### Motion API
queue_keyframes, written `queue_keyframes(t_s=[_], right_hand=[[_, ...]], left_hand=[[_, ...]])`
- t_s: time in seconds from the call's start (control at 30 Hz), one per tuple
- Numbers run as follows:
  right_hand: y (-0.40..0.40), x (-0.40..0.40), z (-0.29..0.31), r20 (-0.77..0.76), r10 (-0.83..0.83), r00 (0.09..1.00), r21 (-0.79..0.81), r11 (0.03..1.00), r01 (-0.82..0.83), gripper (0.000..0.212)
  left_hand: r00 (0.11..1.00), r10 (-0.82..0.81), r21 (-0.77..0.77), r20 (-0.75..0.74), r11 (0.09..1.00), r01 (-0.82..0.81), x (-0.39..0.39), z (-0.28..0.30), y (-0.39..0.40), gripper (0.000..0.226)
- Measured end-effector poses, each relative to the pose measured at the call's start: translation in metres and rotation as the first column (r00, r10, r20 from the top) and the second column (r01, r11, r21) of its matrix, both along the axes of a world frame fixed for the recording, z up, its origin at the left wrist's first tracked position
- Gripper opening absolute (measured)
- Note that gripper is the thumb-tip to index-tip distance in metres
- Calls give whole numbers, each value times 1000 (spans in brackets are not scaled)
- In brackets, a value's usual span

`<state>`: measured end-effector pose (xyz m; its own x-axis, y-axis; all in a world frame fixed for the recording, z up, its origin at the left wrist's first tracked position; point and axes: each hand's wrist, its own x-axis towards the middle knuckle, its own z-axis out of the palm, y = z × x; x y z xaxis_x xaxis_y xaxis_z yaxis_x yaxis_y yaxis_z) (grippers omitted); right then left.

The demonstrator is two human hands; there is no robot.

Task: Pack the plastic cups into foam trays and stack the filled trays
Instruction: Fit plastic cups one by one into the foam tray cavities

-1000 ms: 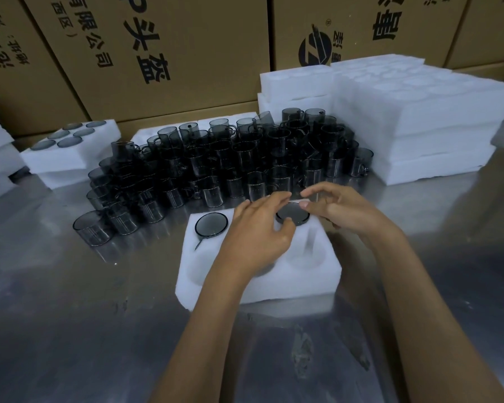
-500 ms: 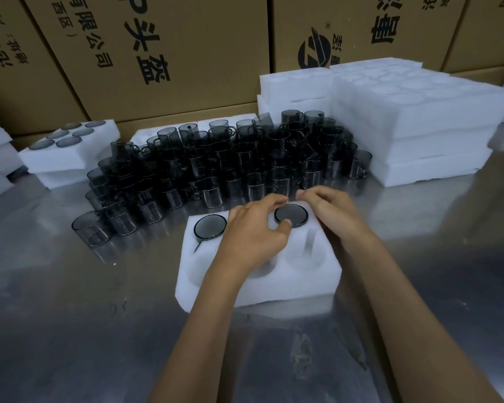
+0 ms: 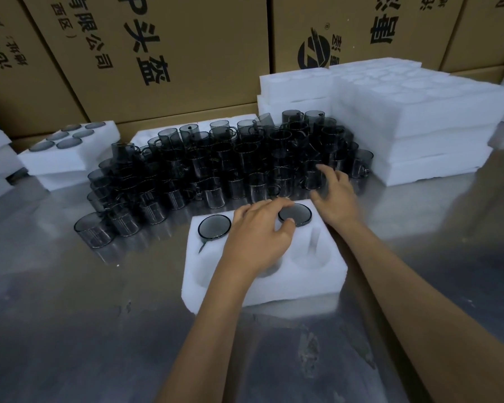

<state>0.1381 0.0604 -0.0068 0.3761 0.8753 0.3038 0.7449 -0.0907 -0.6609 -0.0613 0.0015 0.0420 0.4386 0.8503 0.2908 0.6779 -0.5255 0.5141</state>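
Observation:
A white foam tray (image 3: 312, 279) lies on the steel table in front of me. Two dark smoky plastic cups sit sunk in its far pockets, one at the left (image 3: 214, 226) and one at the right (image 3: 295, 214). My left hand (image 3: 258, 235) rests on the tray, its fingertips and thumb touching the rim of the right cup. My right hand (image 3: 333, 194) is lifted off the tray with fingers spread, reaching over the front row of the big cluster of loose cups (image 3: 230, 167). It holds nothing. Near pockets of the tray show empty.
Stacked empty foam trays (image 3: 413, 132) stand at the right. A filled tray (image 3: 70, 149) sits on a stack at the left. Cardboard boxes (image 3: 163, 53) wall the back. One loose cup (image 3: 92, 232) stands apart, left of my tray.
My right hand has left the cup in the tray's far right pocket and moved up toward the loose cups. My left hand stays at that cup.

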Motion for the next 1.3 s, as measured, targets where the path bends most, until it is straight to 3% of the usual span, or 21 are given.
queue_keyframes(t_s=[0.07,0.2,0.33,0.43,0.57,0.63,0.77,0.87,1.03,1.13,1.3], right_hand=[[3,0,-1,4,-17,1000,21,1000,17,47],[0,2,-6,-163,-22,986,134,990,45,29],[-7,6,-7,-372,-52,927,168,978,122,29],[-20,7,-7,-570,28,821,241,961,134,35],[-43,2,-5,-690,149,708,320,940,114,57],[-50,0,-2,-742,149,653,294,948,118,62],[-55,-2,15,-813,112,571,210,972,108,41],[-59,-7,29,-815,158,558,254,962,98,43],[-72,-31,50,-733,297,612,371,929,-5,43],[-77,-42,59,-752,341,564,376,925,-59,31],[-85,-43,65,-685,367,630,362,921,-143,22]], left_hand=[[1000,4,-10,-2,1000,-4,0,1,2,36],[1000,9,-24,2,1000,-9,0,1,1,35],[1000,5,-41,-2,999,-5,-1,2,1,35],[1000,-29,-61,-1,998,29,-4,4,-1,37],[978,-94,-51,-186,995,86,-7,3,-4,43],[975,-103,-61,-195,994,93,-6,3,-5,42],[977,-77,-47,-200,996,69,-5,4,-5,44],[983,-7,9,-182,1000,9,-7,6,-3,46],[988,-16,225,151,974,-19,6,14,-14,60],[982,-95,317,163,948,39,18,17,-23,69],[989,-36,315,142,949,-11,19,13,-25,74]])
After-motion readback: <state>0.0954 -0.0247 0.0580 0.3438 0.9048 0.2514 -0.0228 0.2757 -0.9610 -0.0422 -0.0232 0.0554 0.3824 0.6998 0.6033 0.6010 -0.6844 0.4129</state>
